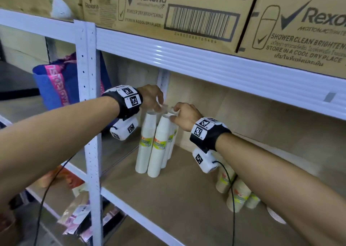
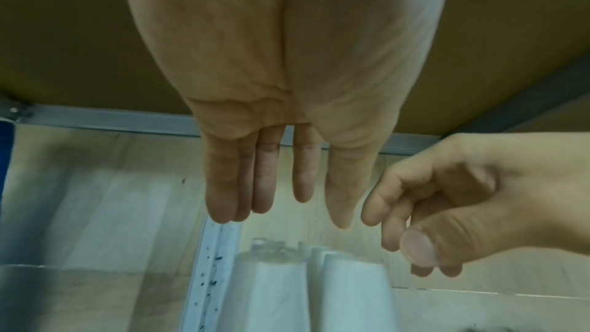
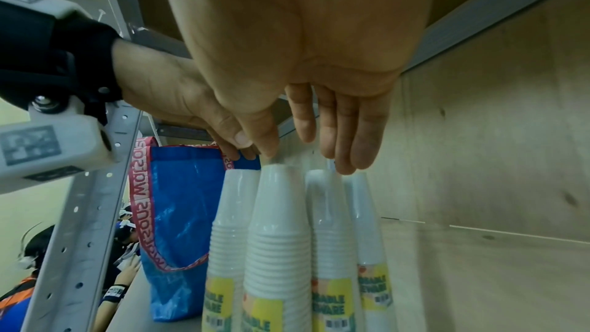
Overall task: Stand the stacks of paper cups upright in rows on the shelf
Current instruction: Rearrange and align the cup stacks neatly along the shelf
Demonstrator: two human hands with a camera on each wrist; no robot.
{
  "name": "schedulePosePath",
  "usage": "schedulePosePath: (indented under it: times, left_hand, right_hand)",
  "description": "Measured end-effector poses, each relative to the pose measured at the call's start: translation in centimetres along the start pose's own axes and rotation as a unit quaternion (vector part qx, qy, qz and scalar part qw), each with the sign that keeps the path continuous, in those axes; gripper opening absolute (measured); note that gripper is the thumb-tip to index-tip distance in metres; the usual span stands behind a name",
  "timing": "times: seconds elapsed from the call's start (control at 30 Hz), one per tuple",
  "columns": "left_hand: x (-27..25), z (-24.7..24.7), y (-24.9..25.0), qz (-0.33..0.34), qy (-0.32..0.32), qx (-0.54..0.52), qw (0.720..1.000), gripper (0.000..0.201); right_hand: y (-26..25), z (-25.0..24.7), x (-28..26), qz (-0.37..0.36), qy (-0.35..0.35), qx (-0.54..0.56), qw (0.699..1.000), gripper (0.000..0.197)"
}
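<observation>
both hands point(image 1: 151, 97) point(image 1: 184, 117) slack-fingered over 4 upright cup stacks point(image 3: 277, 236); only head view shows stacks lying right point(image 1: 237, 193)

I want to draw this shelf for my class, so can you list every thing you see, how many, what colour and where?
upright cup stacks: four, white with yellow-green labels, back left of the middle shelf
lying cup stacks: at least three, brownish, front right of the shelf, partly hidden by the arm
shelf rack: one, white metal with wooden boards
cardboard boxes: at least three, brown, top shelf
bag: one, blue and pink, left of the rack
left hand: over the stack tops, fingers straight
right hand: at the stack tops, fingers curled
</observation>
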State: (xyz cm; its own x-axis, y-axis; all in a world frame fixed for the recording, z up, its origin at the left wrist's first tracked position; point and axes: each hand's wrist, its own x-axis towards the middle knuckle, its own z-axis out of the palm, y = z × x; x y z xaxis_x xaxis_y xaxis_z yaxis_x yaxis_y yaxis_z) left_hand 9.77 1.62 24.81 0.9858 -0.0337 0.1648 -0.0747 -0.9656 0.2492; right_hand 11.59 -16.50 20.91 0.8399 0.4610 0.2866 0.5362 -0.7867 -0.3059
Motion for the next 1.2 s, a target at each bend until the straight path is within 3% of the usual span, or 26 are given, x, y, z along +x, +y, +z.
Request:
schedulePosePath:
  times: [0.6,0.83,1.2]
  left_hand:
    - [0.3,2.4,-2.6,0.024,-0.055,-0.044,0.997,0.025]
    - [0.7,2.5,-2.3,0.042,-0.043,-0.026,0.998,0.022]
    - [2.1,2.4,1.8,0.072,-0.094,-0.097,0.988,0.026]
  right_hand:
    - [-1.2,3.4,1.3,0.036,0.004,0.03,0.999,0.036]
    - [-1.3,2.4,1.2,0.04,-0.022,0.026,0.999,0.036]
    - [1.9,-1.6,0.0,0.071,-0.029,0.012,0.997,0.033]
